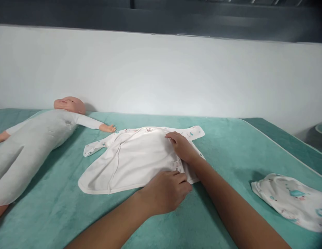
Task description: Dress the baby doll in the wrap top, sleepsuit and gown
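Note:
A white baby shirt with small printed figures lies spread, inside out, on the teal towel. My left hand rests at the shirt's near edge, its fingers curled and pinching the fabric beside a small label. My right hand lies on the shirt's right side near the far sleeve, fingers bent and gripping the cloth. A baby doll in a grey bodysuit lies on its back at the left, one arm reaching toward the shirt's left sleeve.
A second printed white garment lies crumpled at the right near the towel's edge. A white wall runs behind the padded surface. The darker teal mat edge drops off at the far right.

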### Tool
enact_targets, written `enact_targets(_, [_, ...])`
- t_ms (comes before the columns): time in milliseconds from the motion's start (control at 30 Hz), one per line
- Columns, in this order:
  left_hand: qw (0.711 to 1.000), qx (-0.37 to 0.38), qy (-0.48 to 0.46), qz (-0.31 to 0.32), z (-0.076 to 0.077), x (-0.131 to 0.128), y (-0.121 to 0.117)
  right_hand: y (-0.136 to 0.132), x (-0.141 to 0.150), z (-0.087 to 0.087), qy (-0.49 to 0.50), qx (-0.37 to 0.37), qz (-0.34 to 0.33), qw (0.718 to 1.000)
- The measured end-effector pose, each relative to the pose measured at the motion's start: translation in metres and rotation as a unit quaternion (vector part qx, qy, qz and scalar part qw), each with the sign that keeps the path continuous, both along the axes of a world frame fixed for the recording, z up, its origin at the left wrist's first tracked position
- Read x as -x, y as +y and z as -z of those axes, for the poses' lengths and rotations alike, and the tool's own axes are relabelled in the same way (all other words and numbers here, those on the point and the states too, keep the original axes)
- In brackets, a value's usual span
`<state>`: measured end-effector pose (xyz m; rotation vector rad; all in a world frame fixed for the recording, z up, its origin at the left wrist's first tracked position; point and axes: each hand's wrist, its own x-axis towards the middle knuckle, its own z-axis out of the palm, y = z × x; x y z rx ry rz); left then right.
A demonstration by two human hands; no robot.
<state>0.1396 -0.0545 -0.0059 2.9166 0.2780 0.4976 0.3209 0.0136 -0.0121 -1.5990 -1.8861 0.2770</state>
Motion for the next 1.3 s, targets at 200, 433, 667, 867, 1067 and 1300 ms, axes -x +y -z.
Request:
enact_targets(200, [1.0, -0.003, -0.004, 0.004, 0.003, -0.001, 0.0, 0.006, -0.004, 0.006, -0.09, -0.012, -0.032, 0.995])
enact_targets(433, [0.999, 0.024, -0.021, -0.003, 0.002, -0.001, 0.001, 0.024, 0.002, 0.001, -0.12, -0.023, 0.032, 0.992])
enact_targets(667, [0.992, 0.116, -0.057, -0.007, -0.007, 0.0, 0.003, 0.045, 0.006, -0.004, -0.087, 0.022, 0.086, 0.992])
enact_targets(867, [0.956, 0.167, -0.113, -0.214, -0.026, 0.031, 0.033, 0.045, 0.0, 0.001, -0.041, -0.022, 0.024, 0.999])
enact_targets(1067, [0.816, 0.097, -0.09, -0.563, -0.039, 0.148, 0.083, 0.044, 0.015, -0.009, -0.18, -0.018, 0.024, 0.983])
enact_targets(1300, [0.78, 0.073, 0.019, -0.621, -0.024, 0.2, 0.105, 0.044, 0.128, -0.019, 0.091, 0.103, 0.044, 0.99])
